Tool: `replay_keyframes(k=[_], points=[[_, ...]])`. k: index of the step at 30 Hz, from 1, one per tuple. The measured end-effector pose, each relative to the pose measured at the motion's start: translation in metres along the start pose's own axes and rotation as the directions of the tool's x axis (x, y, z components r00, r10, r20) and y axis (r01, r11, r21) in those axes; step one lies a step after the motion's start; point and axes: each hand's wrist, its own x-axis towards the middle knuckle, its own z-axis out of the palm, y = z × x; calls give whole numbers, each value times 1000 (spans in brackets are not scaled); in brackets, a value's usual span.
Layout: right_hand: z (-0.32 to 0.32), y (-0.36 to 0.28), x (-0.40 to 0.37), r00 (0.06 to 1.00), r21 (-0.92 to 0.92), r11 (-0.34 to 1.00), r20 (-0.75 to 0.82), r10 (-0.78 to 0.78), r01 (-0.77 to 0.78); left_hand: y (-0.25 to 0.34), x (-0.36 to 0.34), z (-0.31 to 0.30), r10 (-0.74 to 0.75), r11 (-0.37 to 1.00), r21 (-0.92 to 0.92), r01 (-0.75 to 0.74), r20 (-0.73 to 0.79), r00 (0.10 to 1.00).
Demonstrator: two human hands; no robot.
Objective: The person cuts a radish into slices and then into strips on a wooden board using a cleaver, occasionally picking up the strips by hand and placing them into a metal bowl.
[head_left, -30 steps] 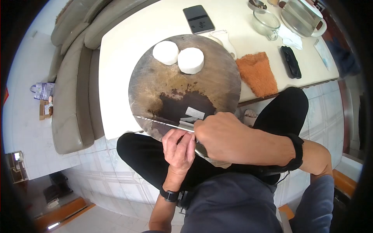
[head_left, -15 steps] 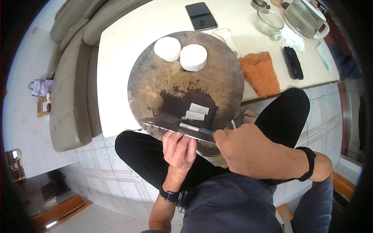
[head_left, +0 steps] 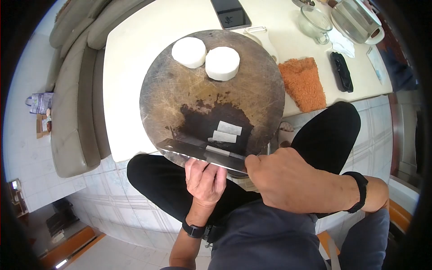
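In my right hand [head_left: 283, 180] I grip the handle of a kitchen knife [head_left: 191, 153]. Its broad blade lies across the near edge of a round wooden cutting board [head_left: 162, 99], tip to the left. My left hand [head_left: 206, 180] is closed, fingers curled right against the near side of the blade. Whatever those fingers hold is hidden by the blade and hand. Just beyond the blade lie thin, flat white slices [head_left: 225, 136], apparently white radish, on a dark wet patch. Two thick white radish chunks [head_left: 222, 63] stand at the board's far side.
The board rests on a cream table [head_left: 128, 58]. To its right are a white peeler [head_left: 265, 41], an orange cloth [head_left: 303, 84], a black case [head_left: 342, 72], a glass cup [head_left: 314, 24] and a clear jug [head_left: 357, 20]. A phone [head_left: 231, 13] lies beyond it. A sofa [head_left: 72, 117] stands left.
The blade has tilted so that more of its face shows, and it sits slightly lower and further left. My left hand stays curled behind it. The whole view has shifted a little.
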Motion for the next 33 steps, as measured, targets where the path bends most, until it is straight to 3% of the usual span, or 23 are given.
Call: replay_keyframes(k=[10, 17, 19, 21, 23, 33], points=[[14, 3, 19, 978, 41, 992, -177, -114, 123, -2, -1, 2, 19, 1000, -12, -19, -10, 1000], [24, 4, 30, 959, -9, 995, -269, -94, 96, 1, 1, 0, 75, 997, -14, -76, -26, 997], [16, 8, 28, 991, -35, 999, -136, -4, -1, -1, 2, 3, 113, 993, -23, -115, -55, 992], [17, 13, 20, 988, -25, 1000, -153, -11, 7, -2, -1, 4, 112, 993, -27, -114, -72, 991], [18, 16, 16, 981, -91, 986, -149, 127, -141, -2, -2, 4, 86, 995, -52, -89, -55, 995], [6, -3, -6, 998, -132, 991, -66, 15, -24, -4, -4, 2, 61, 998, -17, -62, -29, 998]])
